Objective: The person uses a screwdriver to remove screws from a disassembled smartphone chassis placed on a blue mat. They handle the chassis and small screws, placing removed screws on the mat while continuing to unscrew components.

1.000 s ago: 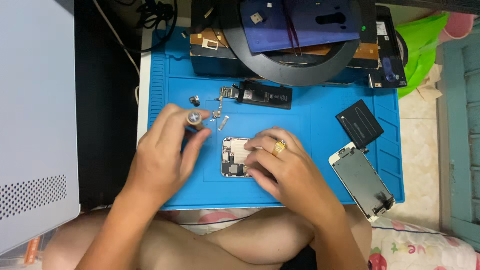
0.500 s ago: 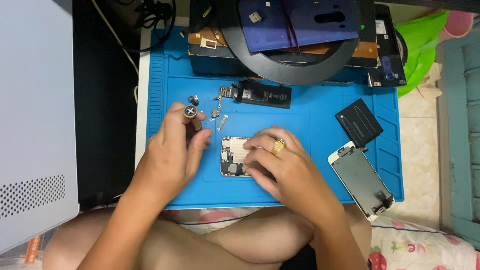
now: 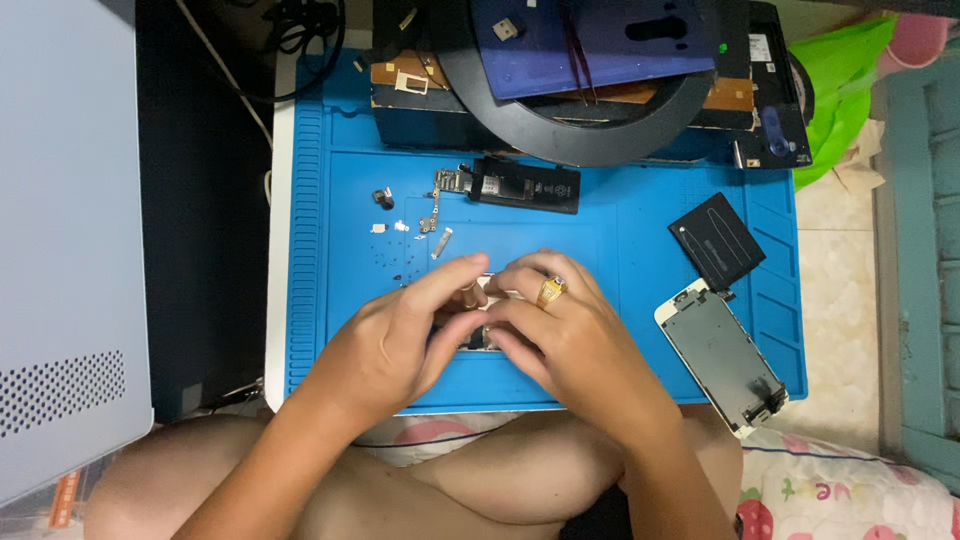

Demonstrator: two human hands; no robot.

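Both hands meet over the small opened phone body (image 3: 478,338) lying on the blue mat (image 3: 330,300); the left hand (image 3: 395,345) has its fingers (image 3: 455,275) drawn together, tips pressed onto the phone. The right hand (image 3: 565,340), wearing a gold ring (image 3: 550,291), curls its fingers over it. The hands hide most of the phone, so what the fingertips pinch cannot be told.

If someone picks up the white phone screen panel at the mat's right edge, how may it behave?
The white phone screen panel looks thin and flat, so probably light and fairly stiff. Likely fragile, with small parts exposed. It overhangs the blue mat, so a push might tip it off.
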